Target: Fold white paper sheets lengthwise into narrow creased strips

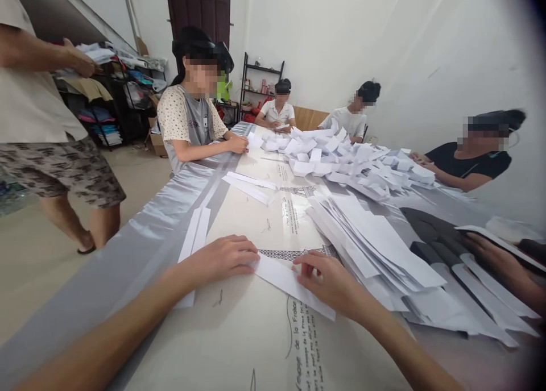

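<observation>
A white paper strip (pixel 277 274) lies slantwise on the table, right in front of me. My left hand (pixel 232 257) is closed on its left end, fingers together and pressing on the paper. My right hand (pixel 326 274) is at the strip's middle, its fingers curled and the tips at the upper edge; the thumb is partly hidden. Beside my left wrist lie folded white strips (pixel 194 237). Farther ahead are some narrow paper strips (pixel 249 185). To the right of my right hand is a thick fanned stack of white paper sheets (pixel 375 240).
The table cover (pixel 226 334) has printed writing and tower drawings. A large heap of folded papers (pixel 341 158) fills its far part. Several people sit around the table; a nearby person's hand (pixel 490 254) is at the right. Another person (pixel 55 124) stands at the left near cluttered shelves (pixel 115 95).
</observation>
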`<state>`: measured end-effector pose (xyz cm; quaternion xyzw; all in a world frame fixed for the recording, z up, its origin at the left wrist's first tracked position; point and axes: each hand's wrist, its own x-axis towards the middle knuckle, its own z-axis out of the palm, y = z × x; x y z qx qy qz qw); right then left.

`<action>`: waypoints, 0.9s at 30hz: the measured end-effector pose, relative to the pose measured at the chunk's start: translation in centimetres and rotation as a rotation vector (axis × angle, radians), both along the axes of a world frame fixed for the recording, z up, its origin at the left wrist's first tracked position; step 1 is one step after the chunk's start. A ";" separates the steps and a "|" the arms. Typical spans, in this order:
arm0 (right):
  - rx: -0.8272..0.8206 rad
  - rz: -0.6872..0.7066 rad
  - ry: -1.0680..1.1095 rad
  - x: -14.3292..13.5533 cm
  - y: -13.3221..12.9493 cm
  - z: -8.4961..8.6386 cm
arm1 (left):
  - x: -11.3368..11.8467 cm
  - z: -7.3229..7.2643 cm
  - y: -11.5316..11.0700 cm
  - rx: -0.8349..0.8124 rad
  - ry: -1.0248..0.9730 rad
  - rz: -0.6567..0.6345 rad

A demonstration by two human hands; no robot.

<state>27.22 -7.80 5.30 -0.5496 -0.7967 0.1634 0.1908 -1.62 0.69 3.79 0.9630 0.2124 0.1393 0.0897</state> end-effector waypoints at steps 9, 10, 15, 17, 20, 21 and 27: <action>0.326 0.426 -0.475 -3.6 2.1 1.1 | 0.5 -0.1 -0.5 0.293 -0.045 -0.065; 0.372 0.442 -0.477 -3.3 2.8 0.9 | 0.6 -0.1 -0.7 0.320 -0.032 -0.043; 0.443 0.268 -0.258 -1.4 5.4 -1.3 | 1.3 0.2 -2.0 0.125 -0.100 0.005; 0.348 0.182 -0.123 -0.8 5.7 -2.3 | 1.8 0.3 -2.8 0.027 -0.146 -0.065; 0.192 0.123 0.106 -0.9 5.3 -3.0 | 2.8 0.2 -4.0 -0.050 -0.175 -0.158; 0.157 0.116 0.165 -1.1 5.1 -3.0 | 3.2 0.1 -4.5 -0.069 -0.181 -0.185; -0.016 -0.021 0.316 -3.1 4.6 -3.0 | 3.8 0.0 -5.4 -0.073 -0.171 -0.237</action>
